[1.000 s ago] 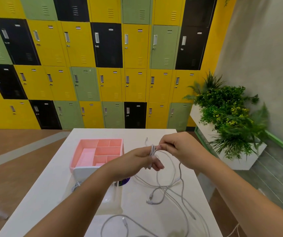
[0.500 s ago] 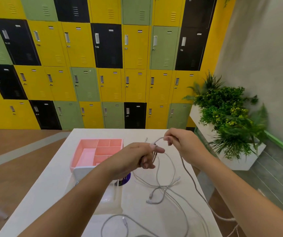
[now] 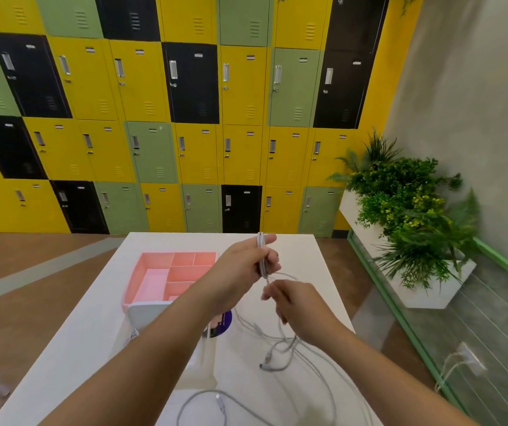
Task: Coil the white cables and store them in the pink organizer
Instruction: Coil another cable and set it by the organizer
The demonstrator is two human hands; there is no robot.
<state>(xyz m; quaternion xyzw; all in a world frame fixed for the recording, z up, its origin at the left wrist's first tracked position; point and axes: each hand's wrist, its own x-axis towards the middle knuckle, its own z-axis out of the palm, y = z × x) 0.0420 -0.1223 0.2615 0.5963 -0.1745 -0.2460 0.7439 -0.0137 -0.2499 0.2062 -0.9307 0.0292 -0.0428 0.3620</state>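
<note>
so left hand (image 3: 243,265) gripped a folded bunch of cable (image 3: 261,256) upright above the bench (image 3: 302,253). right hand (image 3: 299,305) just below it pinched the trailing strand. rest of cable lay tangled on bench near the person, right of the pink organizer (image 3: 134,281).

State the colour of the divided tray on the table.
The organizer is pink; the head view, the only one, shows it clearly.
</note>
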